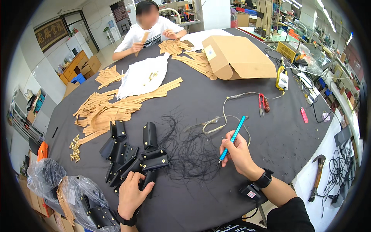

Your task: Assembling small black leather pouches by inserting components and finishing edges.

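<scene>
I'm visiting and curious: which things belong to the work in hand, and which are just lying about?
Seemingly part of the job:
blue pen-like tool, in the right hand
black case, at the left hand
black strands

Apparently lying about:
pink lighter
hammer

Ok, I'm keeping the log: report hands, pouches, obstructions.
Left hand on a black pouch. Right hand gripping blue tool. Other pouches bunched ahead. Loose threads between hands.
</scene>
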